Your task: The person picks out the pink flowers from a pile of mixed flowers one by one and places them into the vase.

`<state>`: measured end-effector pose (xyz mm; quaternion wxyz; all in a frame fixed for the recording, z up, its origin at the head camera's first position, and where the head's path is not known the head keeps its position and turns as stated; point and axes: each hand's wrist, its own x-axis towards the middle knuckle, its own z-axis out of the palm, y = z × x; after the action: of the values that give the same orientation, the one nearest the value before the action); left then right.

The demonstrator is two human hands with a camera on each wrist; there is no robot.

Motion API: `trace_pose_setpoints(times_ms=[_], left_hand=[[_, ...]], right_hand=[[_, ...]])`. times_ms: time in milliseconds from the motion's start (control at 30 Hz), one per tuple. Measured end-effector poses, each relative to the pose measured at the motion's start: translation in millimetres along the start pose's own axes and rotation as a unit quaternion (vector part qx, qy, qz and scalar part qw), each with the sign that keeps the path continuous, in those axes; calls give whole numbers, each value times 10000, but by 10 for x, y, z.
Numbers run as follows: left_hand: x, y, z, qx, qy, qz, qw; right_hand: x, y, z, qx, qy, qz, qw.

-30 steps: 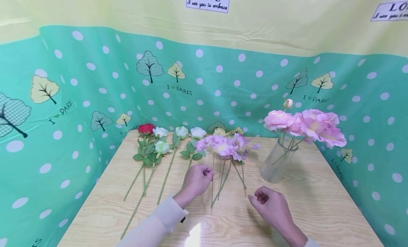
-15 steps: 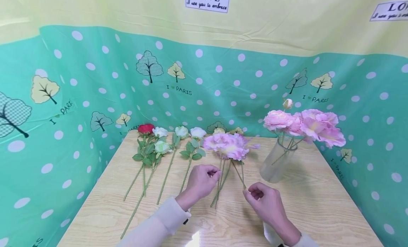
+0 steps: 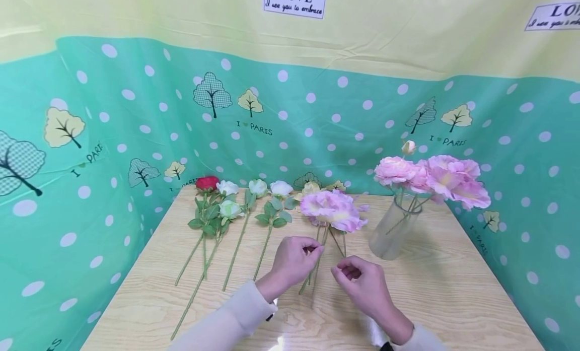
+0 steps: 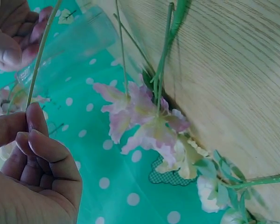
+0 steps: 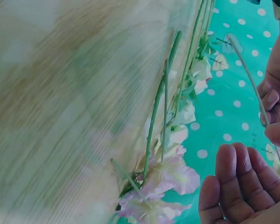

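Observation:
Between thumb and fingertips, my left hand (image 3: pixel 294 263) pinches the thin green stem (image 4: pixel 39 60) of a pink artificial flower (image 3: pixel 334 209), raised above the table with its bloom pointing away. Just right of that stem hovers my right hand (image 3: pixel 364 283); in the right wrist view its fingers (image 5: pixel 235 172) are loosely bent around nothing. Other pink flowers (image 4: pixel 149 119) lie behind the held one, partly hidden by it in the head view. A clear glass vase (image 3: pixel 391 232) stands upright to the right, holding several pink flowers (image 3: pixel 453 180) and a small bud (image 3: pixel 409 147).
On the left of the wooden table (image 3: pixel 149 300) lie a red rose (image 3: pixel 207 183) and several white ones (image 3: pixel 258 188), stems toward me. A pale yellow bloom (image 3: pixel 310 188) lies at the back edge. Polka-dot cloth (image 3: pixel 281 134) hangs behind and at the sides.
My left hand has moved right, carrying the pink flower across the others lying there. My right hand has moved left and slightly up, so the hands are closer together.

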<state>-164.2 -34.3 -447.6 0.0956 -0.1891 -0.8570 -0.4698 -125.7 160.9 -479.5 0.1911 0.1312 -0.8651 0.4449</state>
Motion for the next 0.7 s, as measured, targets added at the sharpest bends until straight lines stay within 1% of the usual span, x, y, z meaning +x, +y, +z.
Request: trace_pose_setpoints(times_ms=[167, 333, 467, 700], left_hand=[[1, 39, 29, -14, -27, 88, 10000], [-2, 72, 63, -36, -68, 206, 9998], [-3, 84, 88, -48, -46, 302, 9995], [-3, 98, 117, 122, 44, 433, 9990]], right_hand=[[20, -51, 67, 266, 117, -45, 9996], [32, -73, 112, 485, 207, 0, 9986], [37, -81, 134, 546, 272, 83, 9981], [28, -91, 148, 551, 346, 189, 9977]])
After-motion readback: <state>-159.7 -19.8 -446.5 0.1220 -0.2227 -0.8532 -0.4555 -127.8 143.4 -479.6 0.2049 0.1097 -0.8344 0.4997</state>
